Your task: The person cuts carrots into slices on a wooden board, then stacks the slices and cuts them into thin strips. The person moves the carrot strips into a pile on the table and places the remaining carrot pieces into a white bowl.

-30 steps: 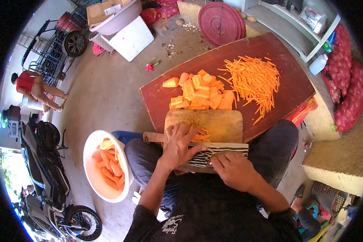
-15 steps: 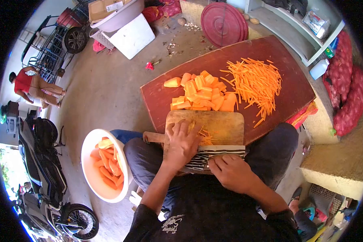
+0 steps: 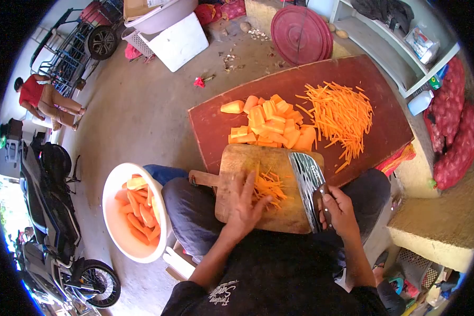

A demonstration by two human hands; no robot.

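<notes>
A wooden cutting board [image 3: 279, 163] rests on my lap and against a red-brown board [image 3: 216, 124]. My left hand [image 3: 246, 203] lies flat on the cutting board, fingers touching a small pile of carrot strips [image 3: 268, 185]. My right hand [image 3: 339, 210] grips the handle of a cleaver [image 3: 306, 179], whose patterned blade lies to the right of the strips, pointing away from me. On the red-brown board sit stacked carrot chunks [image 3: 271, 124] and a large heap of cut carrot sticks [image 3: 339, 113].
A white bowl [image 3: 113, 210] of peeled carrots stands on the floor at my left knee. Motorbikes [image 3: 52, 210] are parked at far left, where a person [image 3: 42, 100] bends over. A red round lid [image 3: 300, 31], white shelf [image 3: 389, 37] and red mesh sacks [image 3: 455, 126] lie beyond.
The cleaver has swung from lying crosswise under both hands to pointing away at the right. My left hand slid off the blade onto the strips, which now lie exposed.
</notes>
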